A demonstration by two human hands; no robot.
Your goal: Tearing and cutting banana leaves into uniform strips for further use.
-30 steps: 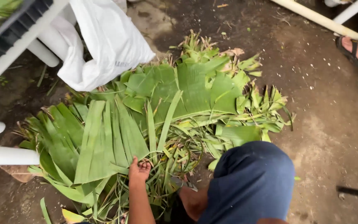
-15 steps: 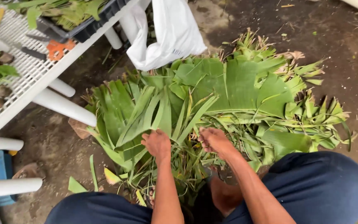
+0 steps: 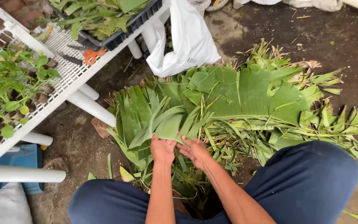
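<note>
Both hands rest flat, fingers spread, on the pile of banana leaves (image 3: 228, 103) lying on the dirt ground (image 3: 311, 37): left hand (image 3: 163, 149) at seven o'clock of the pile, right hand (image 3: 195, 150) just beside it. Fingertips slip under leaf strips, hidden. A white plastic bag (image 3: 187, 41) hangs at twelve o'clock.

Leaves: the heap of broad, split banana-type leaves (image 3: 237, 103) was deep green with yellow-green midribs and browned tips at far right.
Bag: the crumpled plastic bag (image 3: 185, 41) was white.
Rack: the slatted plastic bench (image 3: 63, 70) was white.
Trousers: the cloth trousers (image 3: 311, 182) were navy blue.
Ground: the bare soil (image 3: 353, 54) was dark brown.
</note>
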